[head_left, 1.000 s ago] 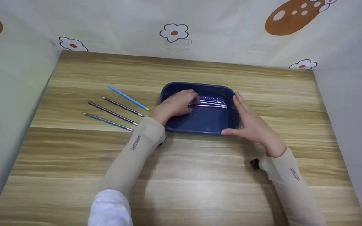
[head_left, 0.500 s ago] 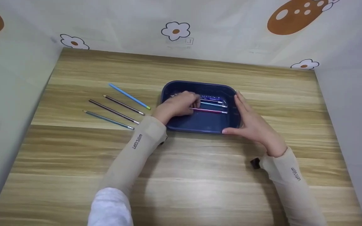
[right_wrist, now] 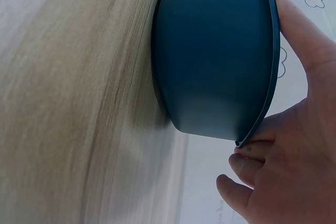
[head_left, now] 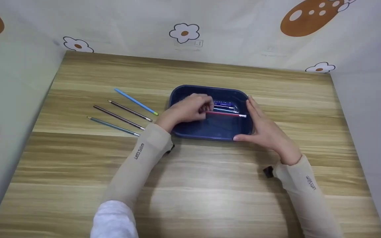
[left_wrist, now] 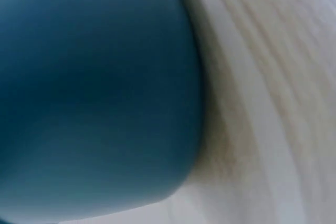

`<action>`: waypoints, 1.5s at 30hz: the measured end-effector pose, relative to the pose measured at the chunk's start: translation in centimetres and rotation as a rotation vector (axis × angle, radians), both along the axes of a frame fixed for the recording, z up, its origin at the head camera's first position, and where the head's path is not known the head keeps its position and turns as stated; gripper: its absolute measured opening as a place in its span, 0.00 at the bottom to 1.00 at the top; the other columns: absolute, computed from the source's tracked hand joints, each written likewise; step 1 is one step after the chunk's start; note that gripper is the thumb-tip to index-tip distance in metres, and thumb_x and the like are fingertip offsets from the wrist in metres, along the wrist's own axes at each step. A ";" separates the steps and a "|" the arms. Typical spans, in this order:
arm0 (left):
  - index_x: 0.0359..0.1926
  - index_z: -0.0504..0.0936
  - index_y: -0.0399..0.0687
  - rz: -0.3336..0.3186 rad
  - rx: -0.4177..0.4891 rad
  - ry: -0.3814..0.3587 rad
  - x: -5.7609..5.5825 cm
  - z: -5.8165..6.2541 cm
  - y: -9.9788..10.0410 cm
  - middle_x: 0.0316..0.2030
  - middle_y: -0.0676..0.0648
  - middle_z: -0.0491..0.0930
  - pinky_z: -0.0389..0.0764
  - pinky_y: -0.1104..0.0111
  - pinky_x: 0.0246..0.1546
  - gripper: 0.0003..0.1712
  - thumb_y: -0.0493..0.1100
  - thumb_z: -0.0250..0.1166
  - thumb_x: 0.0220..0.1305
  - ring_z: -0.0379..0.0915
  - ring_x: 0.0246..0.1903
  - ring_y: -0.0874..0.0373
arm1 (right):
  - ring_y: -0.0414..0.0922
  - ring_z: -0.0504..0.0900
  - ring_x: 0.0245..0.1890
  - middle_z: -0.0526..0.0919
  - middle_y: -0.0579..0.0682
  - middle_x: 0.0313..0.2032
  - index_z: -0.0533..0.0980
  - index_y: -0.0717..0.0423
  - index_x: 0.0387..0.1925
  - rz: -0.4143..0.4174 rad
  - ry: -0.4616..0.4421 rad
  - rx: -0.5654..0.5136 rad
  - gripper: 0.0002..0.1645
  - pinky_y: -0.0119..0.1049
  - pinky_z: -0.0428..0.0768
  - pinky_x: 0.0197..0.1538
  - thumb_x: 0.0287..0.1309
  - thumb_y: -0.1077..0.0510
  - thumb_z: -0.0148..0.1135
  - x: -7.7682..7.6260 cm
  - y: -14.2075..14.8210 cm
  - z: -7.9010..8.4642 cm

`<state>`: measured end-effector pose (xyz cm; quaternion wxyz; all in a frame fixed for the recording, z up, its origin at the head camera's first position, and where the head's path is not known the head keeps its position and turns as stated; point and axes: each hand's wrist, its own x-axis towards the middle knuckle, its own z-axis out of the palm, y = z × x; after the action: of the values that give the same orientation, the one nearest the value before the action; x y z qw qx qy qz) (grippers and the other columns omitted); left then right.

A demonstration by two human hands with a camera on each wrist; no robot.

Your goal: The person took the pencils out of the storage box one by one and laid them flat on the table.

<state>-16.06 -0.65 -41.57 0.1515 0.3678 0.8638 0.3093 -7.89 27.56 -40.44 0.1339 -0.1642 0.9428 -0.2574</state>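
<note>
A dark blue rectangular box [head_left: 207, 136] sits on the table, with several pencils [head_left: 225, 106] lying along its far inner side. My left hand [head_left: 190, 107] is inside the box and pinches a red pencil [head_left: 225, 114] whose white eraser end points right. Part of that pencil is hidden by the hand. My right hand [head_left: 266, 130] grips the box's right end, thumb on the front rim and fingers along the right side. In the right wrist view, that hand [right_wrist: 304, 145] spans the end of the box [right_wrist: 215, 61]. Only the blurred box wall [left_wrist: 100, 93] shows in the left wrist view.
Left of the box lie a light blue pencil [head_left: 136, 101], two dark pencils, one nearer [head_left: 118, 117] and one farther [head_left: 130, 110], and a teal pencil [head_left: 112, 126]. A flower-patterned pale curtain [head_left: 127, 29] borders the wooden table [head_left: 190, 185].
The red pencil has moved toward the near side of the box and then right, away from the other pencils, in my left hand. My right hand stays on the box's end.
</note>
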 end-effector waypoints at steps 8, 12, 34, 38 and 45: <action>0.42 0.79 0.45 -0.017 0.081 -0.015 0.8 1.3 -0.6 0.40 0.47 0.78 0.77 0.69 0.41 0.10 0.31 0.59 0.60 0.73 0.39 0.57 | 0.57 0.42 0.80 0.34 0.51 0.80 0.38 0.54 0.79 -0.007 -0.006 -0.003 0.77 0.59 0.54 0.76 0.43 0.29 0.73 0.0 0.1 0.0; 0.42 0.79 0.45 -0.023 0.108 0.008 1.3 2.1 -1.1 0.40 0.47 0.78 0.77 0.69 0.42 0.10 0.31 0.58 0.60 0.73 0.39 0.57 | 0.56 0.42 0.80 0.34 0.50 0.80 0.37 0.53 0.79 -0.011 -0.013 0.000 0.77 0.59 0.54 0.76 0.43 0.28 0.73 0.0 0.1 0.0; 0.41 0.79 0.41 -0.007 0.116 0.202 4.0 4.7 -7.8 0.40 0.44 0.79 0.79 0.64 0.42 0.10 0.28 0.57 0.61 0.73 0.40 0.53 | 0.55 0.41 0.80 0.32 0.48 0.80 0.36 0.53 0.79 -0.001 -0.020 0.025 0.78 0.57 0.53 0.77 0.42 0.27 0.72 0.0 0.0 0.0; 0.41 0.79 0.40 0.041 0.084 0.203 4.7 4.8 -9.6 0.41 0.44 0.80 0.82 0.63 0.44 0.09 0.28 0.60 0.60 0.76 0.42 0.53 | 0.56 0.41 0.80 0.32 0.50 0.80 0.36 0.53 0.79 0.001 -0.019 0.026 0.78 0.58 0.53 0.77 0.43 0.27 0.72 0.0 0.1 0.1; 0.40 0.79 0.39 0.115 0.031 0.230 5.5 4.6 -12.8 0.38 0.44 0.80 0.83 0.63 0.43 0.12 0.27 0.62 0.54 0.79 0.39 0.53 | 0.56 0.43 0.79 0.32 0.49 0.80 0.36 0.54 0.79 0.003 -0.014 0.012 0.78 0.58 0.55 0.76 0.43 0.28 0.72 0.1 0.1 0.1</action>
<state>-10.53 -13.46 -36.93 0.0278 0.3528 0.8902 0.2867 -7.78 27.66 -40.36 0.1417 -0.1632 0.9431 -0.2525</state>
